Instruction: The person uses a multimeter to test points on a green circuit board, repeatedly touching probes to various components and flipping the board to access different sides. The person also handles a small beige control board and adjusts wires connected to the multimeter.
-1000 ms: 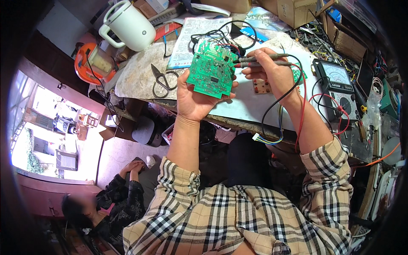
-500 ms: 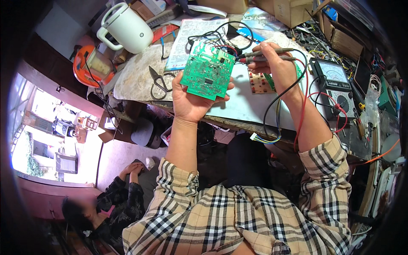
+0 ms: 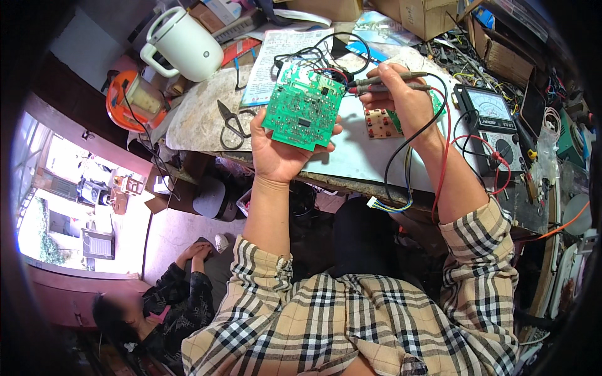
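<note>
My left hand [image 3: 276,153] is closed round the lower part of a green circuit board [image 3: 302,106], held up above the workbench. My right hand [image 3: 398,94] grips two test probes [image 3: 385,84], one black and one red-banded, their tips near the board's right edge; whether they touch it I cannot tell. Their leads run toward an analogue multimeter [image 3: 492,119] on the right. A small tan board with red components [image 3: 376,125] lies behind my right hand. Black-handled scissors [image 3: 232,131] lie left of the held board, and a white connector [image 3: 373,202] hangs at the front edge.
A white kettle [image 3: 182,44], an orange container [image 3: 128,100], printed paper [image 3: 263,69] and cardboard boxes [image 3: 414,15] crowd the back. Tangled cables [image 3: 470,59] pile at the back right. Another person [image 3: 169,301] sits at lower left beside a bright doorway, hands together.
My left hand and the board have shifted left and slightly down. My right hand with the probes has moved slightly left and up.
</note>
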Motion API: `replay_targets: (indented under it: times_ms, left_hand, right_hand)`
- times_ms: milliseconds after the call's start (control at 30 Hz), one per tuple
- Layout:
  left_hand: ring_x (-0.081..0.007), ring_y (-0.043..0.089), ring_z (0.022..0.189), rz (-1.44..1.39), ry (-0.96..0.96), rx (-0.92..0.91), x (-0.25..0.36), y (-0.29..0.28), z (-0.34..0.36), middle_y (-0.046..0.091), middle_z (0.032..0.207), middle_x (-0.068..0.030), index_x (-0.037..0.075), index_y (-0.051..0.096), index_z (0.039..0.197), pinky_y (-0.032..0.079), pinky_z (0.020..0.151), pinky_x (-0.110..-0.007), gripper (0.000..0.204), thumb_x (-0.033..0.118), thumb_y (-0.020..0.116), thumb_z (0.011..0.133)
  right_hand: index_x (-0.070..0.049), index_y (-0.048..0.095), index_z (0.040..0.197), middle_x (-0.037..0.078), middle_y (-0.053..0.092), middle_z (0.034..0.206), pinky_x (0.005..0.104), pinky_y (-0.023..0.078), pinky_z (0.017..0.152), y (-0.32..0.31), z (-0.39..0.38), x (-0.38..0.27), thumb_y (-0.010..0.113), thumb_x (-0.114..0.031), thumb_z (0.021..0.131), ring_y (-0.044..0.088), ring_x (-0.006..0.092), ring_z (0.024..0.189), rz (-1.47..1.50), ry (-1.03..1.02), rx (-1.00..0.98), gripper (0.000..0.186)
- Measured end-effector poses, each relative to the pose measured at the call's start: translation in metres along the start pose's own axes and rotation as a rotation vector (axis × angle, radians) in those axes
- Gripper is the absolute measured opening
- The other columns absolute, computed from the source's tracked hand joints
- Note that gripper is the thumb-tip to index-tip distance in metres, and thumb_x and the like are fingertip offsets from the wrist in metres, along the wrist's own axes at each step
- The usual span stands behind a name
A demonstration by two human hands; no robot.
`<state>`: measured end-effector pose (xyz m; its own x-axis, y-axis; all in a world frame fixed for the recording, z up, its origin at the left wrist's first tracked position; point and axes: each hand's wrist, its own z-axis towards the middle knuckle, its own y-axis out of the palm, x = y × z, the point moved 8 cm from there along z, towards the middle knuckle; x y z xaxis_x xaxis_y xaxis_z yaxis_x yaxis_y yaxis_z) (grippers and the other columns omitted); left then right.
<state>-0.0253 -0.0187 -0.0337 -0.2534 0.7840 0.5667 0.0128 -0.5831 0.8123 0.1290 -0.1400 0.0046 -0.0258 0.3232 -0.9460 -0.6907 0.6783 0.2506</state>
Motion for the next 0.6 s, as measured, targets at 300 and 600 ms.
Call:
replay_targets:
  times_ms: [300, 600]
  left_hand:
    - [-0.0560, 0.055, 0.116, 0.007, -0.002, -0.004, 0.0002, -0.0001, -0.0003, 0.049, 0.138, -0.0336, 0.002, 0.041, 0.146, 0.054, 0.085, -0.061, 0.081, 0.060, 0.048, 0.090]
    - [-0.0556, 0.055, 0.116, 0.040, 0.006, 0.013, 0.0010, -0.0023, -0.0005, 0.051, 0.137, -0.0327, 0.002, 0.042, 0.145, 0.054, 0.084, -0.061, 0.080, 0.059, 0.047, 0.090]
  right_hand:
    - [0.003, 0.062, 0.103, 0.015, 0.070, 0.090, 0.0303, 0.060, 0.066, -0.0001, 0.0002, 0.0039, 0.051, -0.030, 0.103, 0.071, 0.0181, 0.075, 0.011, 0.025, 0.000, 0.035]
    - [0.006, 0.062, 0.102, 0.014, 0.069, 0.085, 0.0292, 0.060, 0.064, 0.0069, -0.0048, -0.0036, 0.050, -0.026, 0.103, 0.072, 0.0190, 0.073, -0.083, -0.052, -0.002, 0.035]
